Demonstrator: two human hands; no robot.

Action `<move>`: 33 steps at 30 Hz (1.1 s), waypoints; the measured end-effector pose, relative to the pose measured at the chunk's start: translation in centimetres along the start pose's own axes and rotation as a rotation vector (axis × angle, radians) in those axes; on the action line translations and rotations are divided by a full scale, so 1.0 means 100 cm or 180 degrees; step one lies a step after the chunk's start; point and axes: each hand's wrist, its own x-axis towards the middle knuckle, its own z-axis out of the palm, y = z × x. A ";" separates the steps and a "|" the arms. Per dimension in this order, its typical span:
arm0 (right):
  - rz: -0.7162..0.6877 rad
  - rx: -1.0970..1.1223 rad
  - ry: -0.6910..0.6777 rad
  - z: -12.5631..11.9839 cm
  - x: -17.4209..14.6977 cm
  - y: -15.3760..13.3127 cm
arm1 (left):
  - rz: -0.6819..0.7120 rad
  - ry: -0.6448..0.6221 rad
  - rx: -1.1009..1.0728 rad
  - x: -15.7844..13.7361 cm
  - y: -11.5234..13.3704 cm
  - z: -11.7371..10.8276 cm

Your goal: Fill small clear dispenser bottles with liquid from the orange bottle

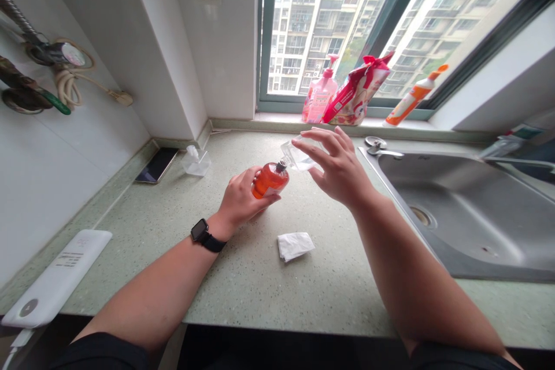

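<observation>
My left hand (245, 199), with a black watch on its wrist, is wrapped round a bottle of orange-red liquid (272, 181) over the middle of the counter. The bottle leans to the right, its dark neck against the mouth of a clear bottle (299, 156). That clear bottle lies tilted almost sideways, mouth to the left, and my right hand (336, 165) grips it from above and the right. Left of my hands, a clear container with a white pump top (197, 162) stands on the counter. A folded white tissue (295, 245) lies nearer to me.
A phone (156, 165) lies at the back left, a white power bank (58, 277) at the left edge. The steel sink (468, 202) is at right. On the sill stand a pink pump bottle (319, 98), a red bag (358, 95) and an orange-and-white bottle (410, 101).
</observation>
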 end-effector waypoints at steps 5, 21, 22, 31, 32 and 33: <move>-0.0046 -0.0016 0.0034 0.001 0.000 -0.001 | 0.0017 0.0013 0.0000 0.000 0.000 0.000; -0.0081 -0.0074 0.0057 0.002 -0.003 0.001 | 0.0030 -0.0026 -0.0048 0.000 -0.002 0.000; -0.0095 -0.0079 0.0047 0.002 -0.003 0.001 | 0.0027 -0.0020 -0.0031 0.000 -0.003 0.001; -0.0201 -0.0088 0.0004 -0.006 0.003 -0.002 | 0.0037 0.0015 -0.0024 0.000 -0.006 0.003; -0.0212 -0.0090 0.0000 -0.007 0.004 -0.002 | 0.0047 0.0014 -0.0037 0.000 -0.006 0.003; -0.0225 -0.0093 -0.0001 -0.008 0.005 -0.002 | 0.0056 0.0015 -0.0051 0.000 -0.006 0.003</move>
